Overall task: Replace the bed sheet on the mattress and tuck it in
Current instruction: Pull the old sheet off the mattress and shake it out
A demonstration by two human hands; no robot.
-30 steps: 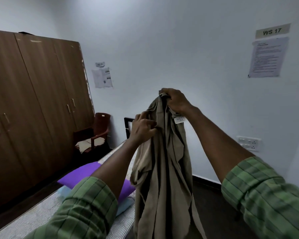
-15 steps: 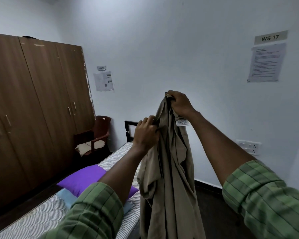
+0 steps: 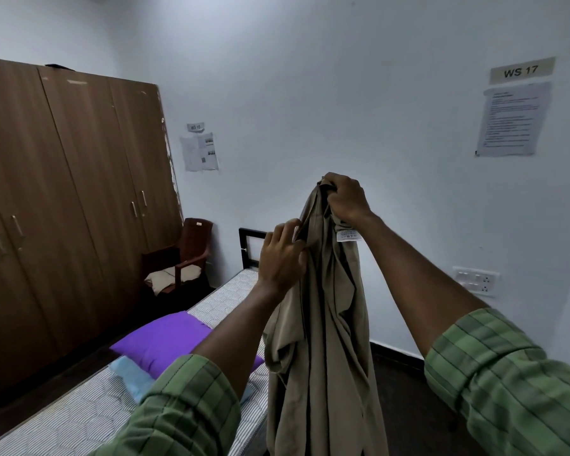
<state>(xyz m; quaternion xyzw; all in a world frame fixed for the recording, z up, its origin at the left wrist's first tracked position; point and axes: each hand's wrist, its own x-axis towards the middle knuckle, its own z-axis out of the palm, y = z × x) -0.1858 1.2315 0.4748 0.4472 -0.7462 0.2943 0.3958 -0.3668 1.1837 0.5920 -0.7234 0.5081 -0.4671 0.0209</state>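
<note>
Hanging from my right hand, the bunched khaki cotton bed sheet drapes beside the bed — fist closed tight around its top, a white care label just below. My left hand pinches a fold of its edge between thumb and fingers. Lower left: the bare striped mattress carries a purple pillow over a light-blue pillow.

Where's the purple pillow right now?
The purple pillow lies on the bare mattress, lower left of the head view, overlapping a light blue pillow.
</note>
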